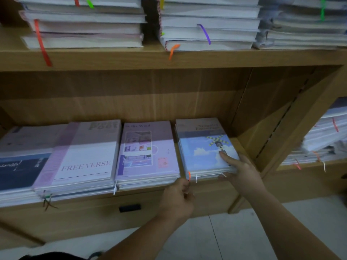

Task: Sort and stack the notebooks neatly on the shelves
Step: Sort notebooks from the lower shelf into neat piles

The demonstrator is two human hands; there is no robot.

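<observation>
Lower shelf (90, 205), wood: 4 notebook stacks lying flat, side by side. Sky-blue stack (202, 152) sits under right hand (242, 166), thumb on cover. Its orange ribbon (189, 175) drops into left hand (178, 196) pinch. Just left of left hand: pink stack (146, 152), then FREEVERSE stack (84, 156), navy stack (16, 169) furthest. Upper shelf (187, 59), above both hands: 3 taller stacks (208, 32) w/ coloured ribbons. Right of right hand: neighbouring shelf (304, 175) w/ more stacks (323, 132).

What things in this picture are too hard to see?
Head view:
- Title on the blue-sky notebook: blurred and dim.
- Its near right corner: covered by the right hand.
- Whether the left hand holds anything: hidden by its curled fingers.
- Top-shelf stacks: cut off by the top edge.
</observation>
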